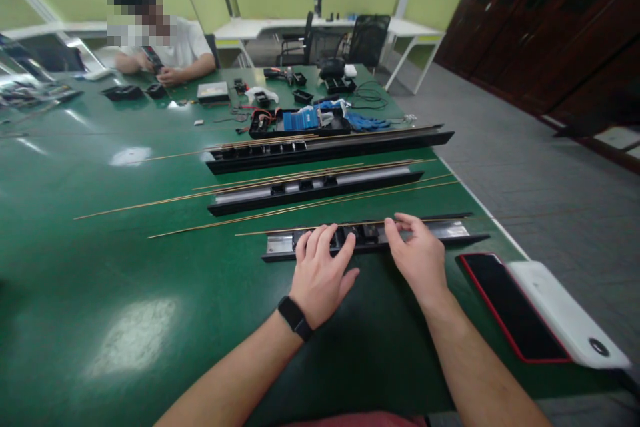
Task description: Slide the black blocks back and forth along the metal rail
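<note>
A short black channel with a silvery inside (453,230) lies crosswise in front of me, with dark blocks (369,232) in its middle. My left hand (323,270) rests over its left half, fingers spread, tips on the blocks and the near rim. A thin golden rod (260,233) runs along the channel's top. My right hand (417,250) is at the channel's right part, thumb and index finger close together at the rod. Beyond lie more thin rods (200,225) and a second channel (350,181) with small black blocks inside.
Farther back are a long black channel (380,145), a black tray with blue parts (300,121) and a blue glove (367,122). A red-edged phone (513,307) and a white device (565,313) lie at the right. A person (170,53) sits across the green table (125,273).
</note>
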`<state>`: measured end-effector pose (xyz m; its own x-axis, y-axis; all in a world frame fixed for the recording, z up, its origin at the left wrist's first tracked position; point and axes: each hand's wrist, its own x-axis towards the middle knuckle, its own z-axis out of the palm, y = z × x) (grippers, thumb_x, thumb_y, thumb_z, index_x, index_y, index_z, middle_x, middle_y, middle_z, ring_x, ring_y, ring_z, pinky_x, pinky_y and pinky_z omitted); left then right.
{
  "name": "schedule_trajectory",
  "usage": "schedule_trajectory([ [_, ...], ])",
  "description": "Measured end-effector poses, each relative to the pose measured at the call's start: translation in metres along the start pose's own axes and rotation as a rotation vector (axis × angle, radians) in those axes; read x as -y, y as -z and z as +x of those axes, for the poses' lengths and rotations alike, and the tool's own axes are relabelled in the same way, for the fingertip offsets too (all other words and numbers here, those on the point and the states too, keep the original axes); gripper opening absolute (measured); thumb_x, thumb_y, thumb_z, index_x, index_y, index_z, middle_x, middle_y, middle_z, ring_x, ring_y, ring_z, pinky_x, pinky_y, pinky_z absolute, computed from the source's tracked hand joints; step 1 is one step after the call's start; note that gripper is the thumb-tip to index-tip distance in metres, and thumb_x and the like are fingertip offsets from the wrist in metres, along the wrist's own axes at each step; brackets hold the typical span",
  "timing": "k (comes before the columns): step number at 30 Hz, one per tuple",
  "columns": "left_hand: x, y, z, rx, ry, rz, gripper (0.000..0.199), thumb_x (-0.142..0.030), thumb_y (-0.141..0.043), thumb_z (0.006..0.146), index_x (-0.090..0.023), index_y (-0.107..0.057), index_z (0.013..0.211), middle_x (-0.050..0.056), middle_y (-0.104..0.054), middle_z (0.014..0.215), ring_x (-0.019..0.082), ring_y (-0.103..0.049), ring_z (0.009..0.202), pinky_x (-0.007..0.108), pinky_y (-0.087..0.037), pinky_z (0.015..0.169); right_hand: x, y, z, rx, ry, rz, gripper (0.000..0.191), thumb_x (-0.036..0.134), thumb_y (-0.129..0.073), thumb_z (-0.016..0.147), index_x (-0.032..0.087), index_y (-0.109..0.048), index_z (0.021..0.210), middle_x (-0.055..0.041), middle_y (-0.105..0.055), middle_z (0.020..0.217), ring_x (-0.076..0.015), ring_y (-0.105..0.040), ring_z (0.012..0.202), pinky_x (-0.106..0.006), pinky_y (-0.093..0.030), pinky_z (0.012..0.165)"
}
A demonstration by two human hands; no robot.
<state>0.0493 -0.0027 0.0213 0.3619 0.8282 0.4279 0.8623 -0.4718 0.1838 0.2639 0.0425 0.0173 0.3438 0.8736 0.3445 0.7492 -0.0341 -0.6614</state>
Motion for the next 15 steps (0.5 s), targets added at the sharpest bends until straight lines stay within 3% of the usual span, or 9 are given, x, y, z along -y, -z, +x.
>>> schedule_trajectory([
  [15,0.003,-0.013,-0.005,-0.031,-0.013,0.005,0.067,-0.045,-0.071,0.094,-0.029,-0.05,0.156,0.013,-0.058,0.15,0.032,-0.049,0.143,0.054,-0.033,0.12,0.005,0.003,0.002,0.011,-0.035,0.0,0.051,0.063,-0.061,0.091,0.019,-0.076,0.11,-0.0091,-0.079,0.091,-0.023,-0.066,0.07,-0.038,-0.052,0.081],
])
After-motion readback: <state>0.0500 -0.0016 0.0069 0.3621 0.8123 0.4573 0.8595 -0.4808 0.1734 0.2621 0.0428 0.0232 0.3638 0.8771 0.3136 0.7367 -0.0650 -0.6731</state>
